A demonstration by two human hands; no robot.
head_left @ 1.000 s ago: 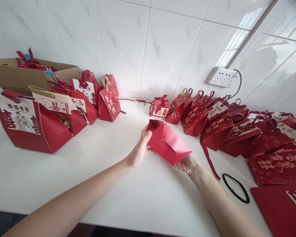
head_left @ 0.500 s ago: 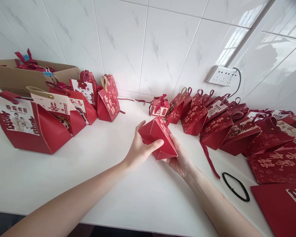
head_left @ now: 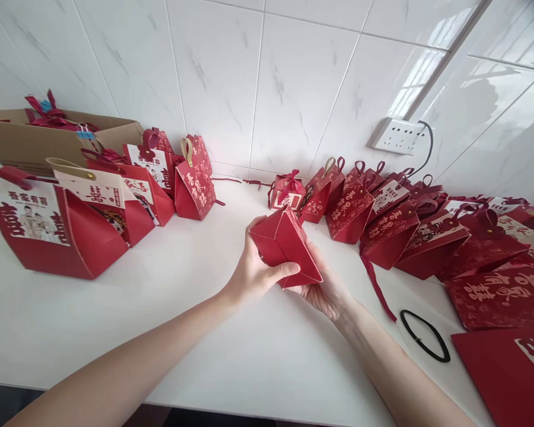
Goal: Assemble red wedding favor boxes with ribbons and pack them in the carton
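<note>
A red gift box (head_left: pixel 279 244) is held above the white table, tilted so that its plain folded side and creased edges face me. My left hand (head_left: pixel 253 270) grips it from the left, thumb pressed flat on the plain panel and fingers round its far left edge. My right hand (head_left: pixel 324 284) supports it from the right and below, its fingers mostly hidden behind the box. Just beyond the held box stands a small red box with a ribbon bow (head_left: pixel 289 191), close to the wall.
Finished-looking red gift boxes stand in a row on the right (head_left: pixel 389 234) and in a group on the left (head_left: pixel 62 231). A cardboard carton (head_left: pixel 115 127) sits behind the left group. A black loop (head_left: pixel 425 335) and a dark red ribbon (head_left: pixel 378 290) lie right. A socket (head_left: pixel 400 136) is on the tiled wall.
The held box has turned slightly, and its lower end flap now shows less. My left thumb has slid a little right and down across the panel.
</note>
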